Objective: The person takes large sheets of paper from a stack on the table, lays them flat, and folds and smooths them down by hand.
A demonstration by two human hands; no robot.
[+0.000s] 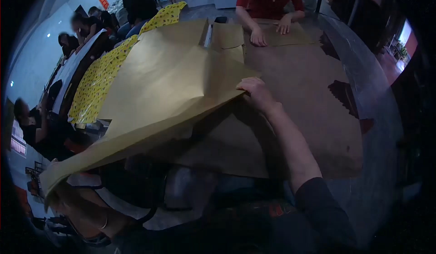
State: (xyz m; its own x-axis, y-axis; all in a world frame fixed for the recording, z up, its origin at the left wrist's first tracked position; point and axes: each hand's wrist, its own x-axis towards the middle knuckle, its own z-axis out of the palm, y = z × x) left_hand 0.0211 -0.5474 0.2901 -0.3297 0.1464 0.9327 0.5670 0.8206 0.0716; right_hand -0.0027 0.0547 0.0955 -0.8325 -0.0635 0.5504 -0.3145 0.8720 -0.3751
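Note:
A large sheet of brown kraft paper (168,77) spreads over the table, its near edge lifted and bowed toward me. At the lower left, my left hand (59,200) grips the sheet's near corner, which partly hides the fingers. My right hand (256,93) pinches the right part of the same edge, slightly above the tabletop. A smaller brown paper piece (228,35) lies at the sheet's far right, beside a narrow slot-like gap.
Across the brown-covered table (313,118), a person in red sleeves (286,0) rests both hands on a flat brown piece (290,35). Yellow patterned material (102,81) borders the sheet on the left. Several people sit at another table (81,65).

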